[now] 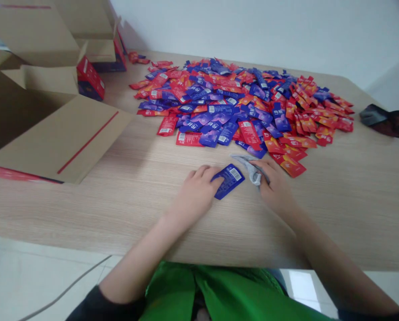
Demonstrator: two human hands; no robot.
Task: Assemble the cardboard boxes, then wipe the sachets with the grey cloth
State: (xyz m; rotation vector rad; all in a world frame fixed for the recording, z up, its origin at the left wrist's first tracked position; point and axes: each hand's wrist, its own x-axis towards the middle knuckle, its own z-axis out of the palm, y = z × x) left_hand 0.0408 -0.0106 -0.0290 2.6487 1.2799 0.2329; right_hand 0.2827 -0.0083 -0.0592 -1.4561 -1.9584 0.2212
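My left hand [201, 187] grips a blue sachet [231, 180] by its left edge, thumb on top, close to the tabletop. White print and a barcode show on the sachet's upper face. Just to the right, my right hand [275, 185] is closed on a crumpled grey cloth [253, 171], whose loose end points left toward the pile. Cloth and sachet are a small distance apart. Beyond both hands lies a wide heap of red and blue sachets [216, 118], overlapping in many directions.
An open cardboard box [95, 138] stands at the left with a flap folded out over the table [146, 232]. More open boxes [109, 62] are behind it. A dark, shiny crumpled item [383, 120] lies at the far right. A white wall [269, 35] rises behind the table.
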